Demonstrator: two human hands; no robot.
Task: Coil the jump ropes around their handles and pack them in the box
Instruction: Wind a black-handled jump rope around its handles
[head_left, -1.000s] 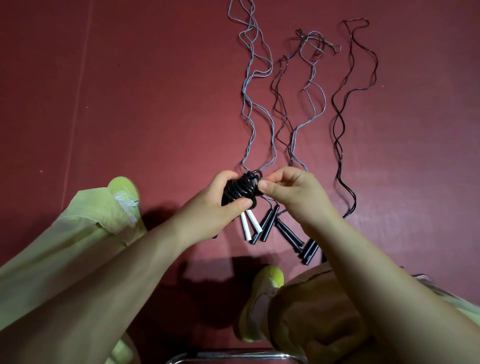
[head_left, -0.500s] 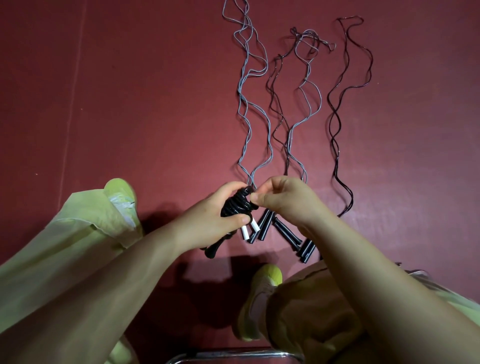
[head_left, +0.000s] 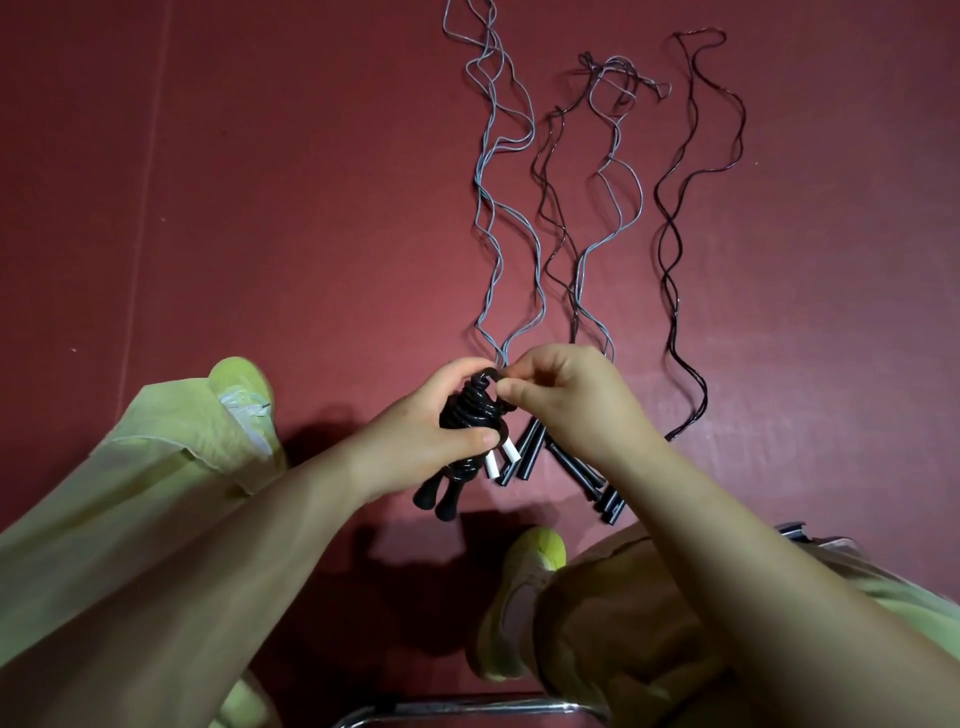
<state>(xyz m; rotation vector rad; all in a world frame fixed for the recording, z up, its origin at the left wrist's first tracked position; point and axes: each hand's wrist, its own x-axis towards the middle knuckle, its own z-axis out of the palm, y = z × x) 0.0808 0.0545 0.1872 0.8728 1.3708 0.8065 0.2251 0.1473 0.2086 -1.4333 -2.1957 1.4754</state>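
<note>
Over the red floor (head_left: 260, 208), near the feet: tucking the tail of a coiled black jump rope (head_left: 470, 415).

The left hand (head_left: 415, 421) is wrapped round the bundle, holding it mid-air above the white handles (head_left: 501, 460) of a grey rope (head_left: 498, 218). The right hand (head_left: 566, 400) pinches the rope's end loop at the top of the coil. I'd say keep the left squeeze firm so the wraps don't spring loose, and pull the tail snug under a wrap. No box in view.

The coiled black rope (head_left: 470, 415) I grip looks glossy plastic; the red floor (head_left: 260, 208) is matt, slightly scuffed.
</note>
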